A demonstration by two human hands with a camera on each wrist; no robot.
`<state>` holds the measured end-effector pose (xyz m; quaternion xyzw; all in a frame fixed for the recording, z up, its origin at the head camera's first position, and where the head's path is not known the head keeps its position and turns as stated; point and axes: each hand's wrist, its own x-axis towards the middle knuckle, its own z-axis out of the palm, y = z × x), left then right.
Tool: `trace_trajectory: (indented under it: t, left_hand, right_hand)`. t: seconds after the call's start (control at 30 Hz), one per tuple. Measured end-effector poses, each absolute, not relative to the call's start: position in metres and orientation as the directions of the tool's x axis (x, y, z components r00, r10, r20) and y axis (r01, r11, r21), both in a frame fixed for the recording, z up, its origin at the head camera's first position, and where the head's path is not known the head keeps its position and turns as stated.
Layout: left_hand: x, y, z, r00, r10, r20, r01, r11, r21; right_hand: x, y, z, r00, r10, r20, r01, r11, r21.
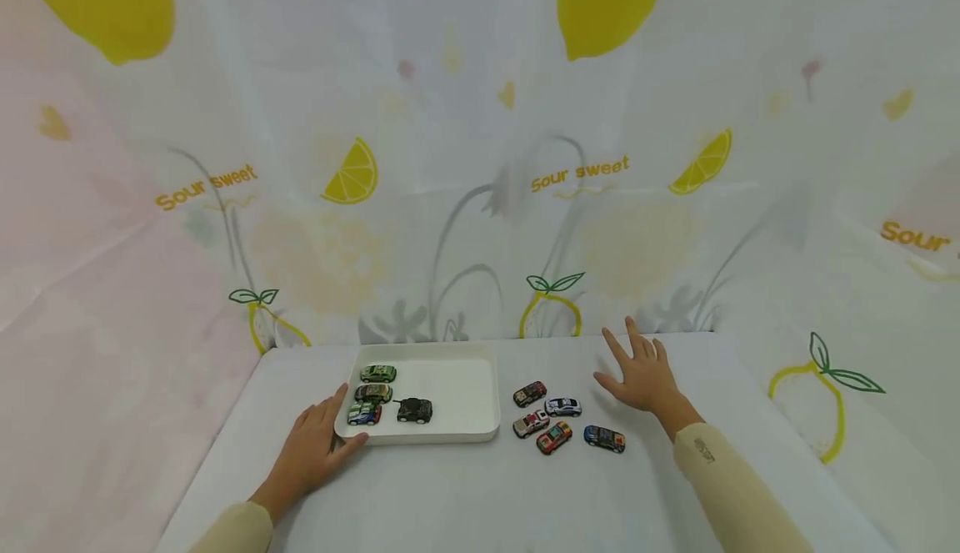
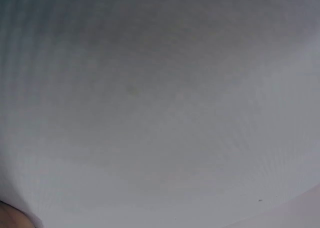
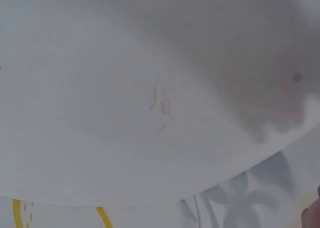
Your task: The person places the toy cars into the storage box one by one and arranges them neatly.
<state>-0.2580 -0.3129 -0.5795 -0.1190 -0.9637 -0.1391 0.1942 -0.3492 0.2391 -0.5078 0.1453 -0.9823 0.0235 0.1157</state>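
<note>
My left hand [image 1: 311, 444] rests against the left end of a white tray [image 1: 465, 434], its fingers along the side and the thumb at the front corner. Inside the tray, a green toy car [image 1: 378, 374], a brown-green toy car [image 1: 373, 393] and a blue-green toy car [image 1: 364, 413] line the left side; a black toy car [image 1: 414, 409] sits to their right. My right hand [image 1: 643, 375] hovers with spread fingers, holding nothing. Nearest to it are a white toy car [image 1: 562, 407] and a dark blue toy car [image 1: 604, 439]. Only small bits of skin show in both wrist views.
Right of the tray lie a dark red toy car [image 1: 530, 394], a white-red toy car [image 1: 531, 424] and a red-orange toy car [image 1: 554, 438]. The white table [image 1: 450, 503] ends at a lemon-patterned curtain [image 1: 450, 269] behind, with more fabric at both sides.
</note>
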Motion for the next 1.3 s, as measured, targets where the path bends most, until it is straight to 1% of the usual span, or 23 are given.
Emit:
trace_trajectory:
  t: [0.2,0.33,0.5,0.7,0.87,1.1,1.17,1.3]
  left_hand:
    - [-0.264,-0.311,-0.582,-0.876,0.199,0.44,0.311,0.929,0.2]
    - [-0.265,-0.304,-0.586,-0.881,0.203,0.427,0.312,0.928,0.203]
    - [-0.258,-0.3,-0.592,-0.877,0.192,0.44,0.305,0.93,0.203]
    - [-0.254,-0.303,-0.59,-0.875,0.187,0.447,0.292,0.94,0.178]
    - [-0.256,-0.303,-0.582,-0.881,0.201,0.428,0.297,0.94,0.169]
    - [-0.258,-0.306,-0.577,-0.881,0.193,0.432,0.288,0.943,0.166]
    - [-0.256,-0.307,-0.577,-0.885,0.184,0.427,0.281,0.944,0.175]
    - [-0.255,-0.311,-0.579,-0.898,0.177,0.403,0.266,0.947,0.178]
  right_hand:
    - [-0.343,0.246,-0.522,-0.927,-0.288,0.241,-0.297,0.955,-0.002]
    - [-0.336,0.249,-0.526,-0.917,-0.304,0.259,-0.321,0.947,-0.023]
    - [-0.318,0.251,-0.538,-0.899,-0.332,0.286,-0.369,0.926,-0.085]
    - [-0.294,0.252,-0.551,-0.863,-0.399,0.31,-0.442,0.893,-0.082]
    - [-0.28,0.25,-0.552,-0.844,-0.44,0.308,-0.491,0.864,-0.109]
    - [-0.27,0.243,-0.551,-0.79,-0.538,0.295,-0.578,0.814,-0.064]
    - [-0.269,0.241,-0.551,-0.788,-0.546,0.284,-0.585,0.808,-0.068]
    - [-0.267,0.239,-0.55,-0.805,-0.534,0.258,-0.572,0.814,-0.102]
